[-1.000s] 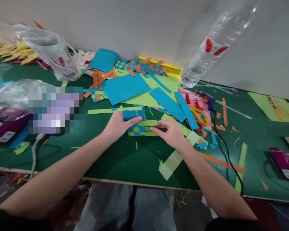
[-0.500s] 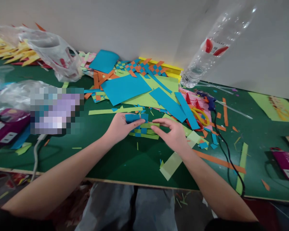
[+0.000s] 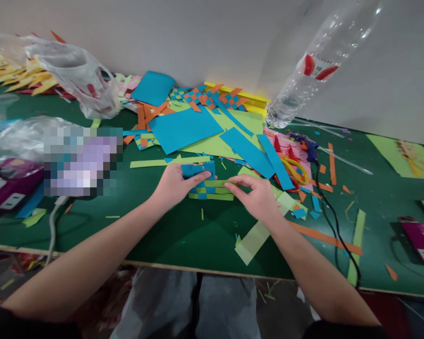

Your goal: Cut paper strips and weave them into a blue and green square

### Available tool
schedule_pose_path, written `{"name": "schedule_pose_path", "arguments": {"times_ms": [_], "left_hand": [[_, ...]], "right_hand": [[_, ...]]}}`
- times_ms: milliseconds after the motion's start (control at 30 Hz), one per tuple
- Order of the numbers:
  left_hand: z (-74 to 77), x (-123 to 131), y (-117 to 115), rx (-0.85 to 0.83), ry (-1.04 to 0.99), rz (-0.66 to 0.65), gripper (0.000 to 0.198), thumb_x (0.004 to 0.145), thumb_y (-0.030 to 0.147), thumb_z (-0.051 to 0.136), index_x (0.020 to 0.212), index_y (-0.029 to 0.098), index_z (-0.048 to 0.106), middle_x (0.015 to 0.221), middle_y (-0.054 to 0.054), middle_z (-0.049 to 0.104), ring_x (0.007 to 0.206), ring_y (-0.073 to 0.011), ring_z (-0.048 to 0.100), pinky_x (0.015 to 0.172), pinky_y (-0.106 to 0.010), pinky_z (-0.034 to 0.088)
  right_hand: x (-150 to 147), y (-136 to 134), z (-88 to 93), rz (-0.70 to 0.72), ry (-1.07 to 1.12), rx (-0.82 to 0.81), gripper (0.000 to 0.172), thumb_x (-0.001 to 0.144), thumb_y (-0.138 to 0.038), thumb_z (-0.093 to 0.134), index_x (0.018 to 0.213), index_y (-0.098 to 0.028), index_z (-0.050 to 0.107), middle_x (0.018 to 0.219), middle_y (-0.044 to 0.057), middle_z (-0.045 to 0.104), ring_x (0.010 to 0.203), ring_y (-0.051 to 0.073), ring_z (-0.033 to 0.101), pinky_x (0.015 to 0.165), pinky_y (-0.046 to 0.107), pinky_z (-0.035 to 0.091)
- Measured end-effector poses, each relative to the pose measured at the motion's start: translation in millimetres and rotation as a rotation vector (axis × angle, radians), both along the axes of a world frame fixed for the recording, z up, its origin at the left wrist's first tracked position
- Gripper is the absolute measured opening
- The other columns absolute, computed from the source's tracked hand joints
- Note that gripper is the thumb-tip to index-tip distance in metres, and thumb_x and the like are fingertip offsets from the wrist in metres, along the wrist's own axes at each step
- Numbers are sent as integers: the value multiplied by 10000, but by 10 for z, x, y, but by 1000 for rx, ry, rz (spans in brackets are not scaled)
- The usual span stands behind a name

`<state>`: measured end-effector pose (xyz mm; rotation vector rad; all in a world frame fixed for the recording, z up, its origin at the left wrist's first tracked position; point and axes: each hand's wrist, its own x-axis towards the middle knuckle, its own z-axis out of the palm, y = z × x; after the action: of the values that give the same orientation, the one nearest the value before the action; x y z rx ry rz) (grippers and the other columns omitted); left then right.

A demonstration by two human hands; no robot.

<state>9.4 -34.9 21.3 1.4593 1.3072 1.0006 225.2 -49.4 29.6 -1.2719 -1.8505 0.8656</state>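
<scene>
A green tabletop (image 3: 134, 240) meets a grey wall (image 3: 183, 42) along its far edge, where a clear bottle (image 3: 314, 70) stands right of the piled paper (image 3: 187, 129). Both forearms reach in over the near edge, hands angled toward each other. Midway along that edge, set back from it, lies a blue-and-green woven paper (image 3: 207, 190); the left hand (image 3: 171, 186) pinches its blue part under the thumb, the right hand (image 3: 254, 193) grips a green strip's (image 3: 217, 183) end between thumb and fingers.

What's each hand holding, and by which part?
Left hand: the woven paper, by its blue far part, thumb on top. Right hand: a green strip, pinched near its right end.
</scene>
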Motion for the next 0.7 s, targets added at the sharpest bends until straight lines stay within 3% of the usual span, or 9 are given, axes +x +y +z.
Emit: {"name": "schedule_pose_path", "arguments": {"times_ms": [200,433,700], "left_hand": [[-2,-5,7,18,-2,27,317,729,464,722,818,163,769,710,-51,731,696,-209,679,550,-281,535],[-23,-16,10,7,21,35,335,748,482,708,844,167,768,834,-78,749,800,-236,691,610,-298,548],[-16,5,6,22,7,45,340,756,479,708,841,155,764,825,-78,752,805,-233,696,666,-303,556]], "right_hand": [[11,9,3,14,-41,19,208,852,-432,625,835,-249,722,841,19,741,774,186,684,711,324,564],[22,35,-12,34,-50,21,213,852,-433,622,814,-245,713,820,16,733,753,183,676,729,333,567],[27,35,13,62,-51,-22,209,838,-420,632,883,-225,693,877,37,732,805,186,676,742,323,552]]}}
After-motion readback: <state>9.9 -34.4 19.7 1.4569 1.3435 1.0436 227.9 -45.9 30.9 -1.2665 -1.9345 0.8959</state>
